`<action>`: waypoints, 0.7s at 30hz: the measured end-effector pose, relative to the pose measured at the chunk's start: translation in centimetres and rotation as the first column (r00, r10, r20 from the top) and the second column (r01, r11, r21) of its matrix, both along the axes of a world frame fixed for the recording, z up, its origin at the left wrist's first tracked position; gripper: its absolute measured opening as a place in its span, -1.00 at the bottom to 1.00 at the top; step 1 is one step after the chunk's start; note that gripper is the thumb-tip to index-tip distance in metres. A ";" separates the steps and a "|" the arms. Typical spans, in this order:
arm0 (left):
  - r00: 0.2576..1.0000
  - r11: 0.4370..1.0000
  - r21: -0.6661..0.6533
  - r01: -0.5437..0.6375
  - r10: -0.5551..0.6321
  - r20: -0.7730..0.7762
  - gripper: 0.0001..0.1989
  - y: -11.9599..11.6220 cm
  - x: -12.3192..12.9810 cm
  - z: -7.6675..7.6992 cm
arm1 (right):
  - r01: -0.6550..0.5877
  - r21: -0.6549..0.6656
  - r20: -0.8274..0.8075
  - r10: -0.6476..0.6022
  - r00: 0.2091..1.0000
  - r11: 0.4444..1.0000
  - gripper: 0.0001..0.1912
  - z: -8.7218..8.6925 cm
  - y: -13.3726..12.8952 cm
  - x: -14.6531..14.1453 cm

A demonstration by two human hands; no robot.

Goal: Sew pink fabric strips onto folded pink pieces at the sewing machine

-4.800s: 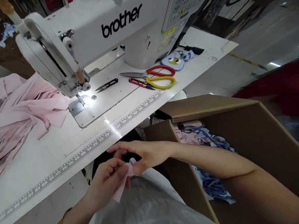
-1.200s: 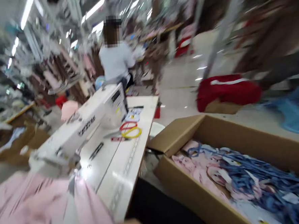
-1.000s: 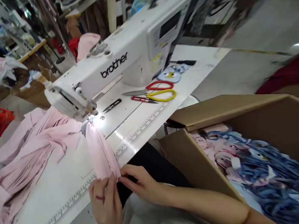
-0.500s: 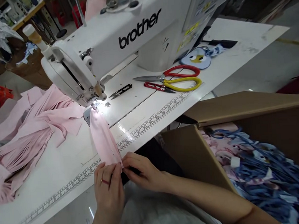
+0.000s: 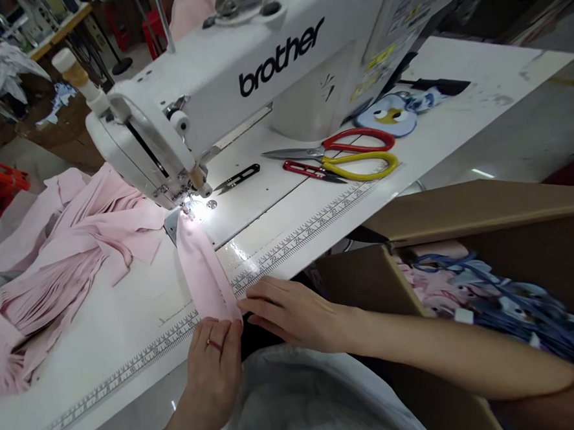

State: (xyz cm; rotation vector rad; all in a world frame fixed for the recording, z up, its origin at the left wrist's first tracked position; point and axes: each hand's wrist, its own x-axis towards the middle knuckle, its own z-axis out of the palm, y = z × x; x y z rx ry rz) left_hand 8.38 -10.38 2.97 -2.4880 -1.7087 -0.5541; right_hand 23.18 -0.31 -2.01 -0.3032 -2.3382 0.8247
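Note:
A pink fabric strip point(image 5: 200, 269) runs from under the needle of the white sewing machine point(image 5: 141, 139) down to the table's front edge. My left hand point(image 5: 215, 355), with a ring on one finger, grips the strip's near end, fingers pressed together over it. Beside the strip's right edge is my right hand point(image 5: 293, 312), its fingers partly spread and their tips at the fabric's side; nothing shows held in it. The machine's lamp lights the needle area, where the strip's far end is hidden under the presser foot.
Pink fabric pieces point(image 5: 75, 247) are piled on the table at the left. Scissors point(image 5: 356, 152) with red and yellow handles, red snips point(image 5: 308, 170) and black snips point(image 5: 239, 178) lie right of the needle. A cardboard box point(image 5: 393, 286) of blue and pink pieces stands at lower right.
My right hand has come off the strip's end and moved slightly right, its fingers loosening. My left hand still grips the fabric. The whole view has shifted a little.

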 end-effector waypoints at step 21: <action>0.846 0.945 -0.162 0.283 -0.326 -0.423 -0.77 13.3 -10.2 0.1 | -0.327 0.338 -0.136 0.390 0.911 0.883 -0.80 0.2 5.4 -2.8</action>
